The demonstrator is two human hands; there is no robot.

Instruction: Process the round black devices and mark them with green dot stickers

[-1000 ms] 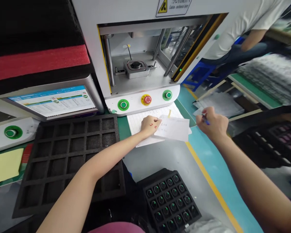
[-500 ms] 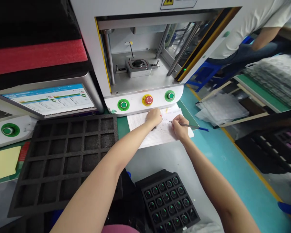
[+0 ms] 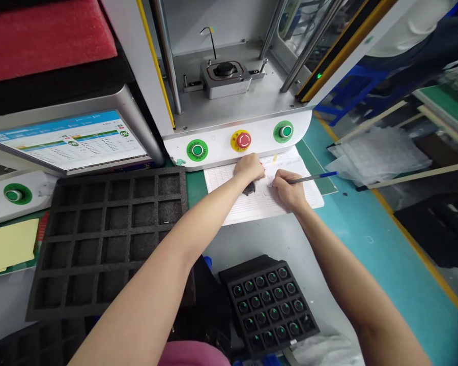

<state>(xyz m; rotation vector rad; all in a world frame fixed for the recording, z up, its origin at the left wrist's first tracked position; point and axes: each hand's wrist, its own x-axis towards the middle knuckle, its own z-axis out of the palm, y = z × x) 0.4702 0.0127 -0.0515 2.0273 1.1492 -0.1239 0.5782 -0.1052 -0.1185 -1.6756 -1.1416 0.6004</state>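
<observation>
My right hand (image 3: 290, 189) grips a pen (image 3: 313, 178) with a blue end, its tip down at a printed paper sheet (image 3: 236, 209). Beside it, my left hand (image 3: 249, 168) rests on the same sheet with its fingers curled closed. A dark round part (image 3: 249, 188) shows just below that hand, partly covered by the wrist. Something small and red is visible at the left fingertips; what the fingers hold is hidden. Faint handwriting lies between both hands.
Behind the sheet stands a press machine with a red stop button (image 3: 244, 140), green buttons (image 3: 197, 150) and a metal fixture (image 3: 227, 84). A black foam tray (image 3: 118, 203) and monitor (image 3: 61, 145) are left. Below sits a tray of round parts (image 3: 269, 305). A person (image 3: 408, 30) sits at right.
The view has tilted down and closer, so the machine sits higher. More of the dark round part shows beneath my left hand. The pen stays in my right hand at the paper.
</observation>
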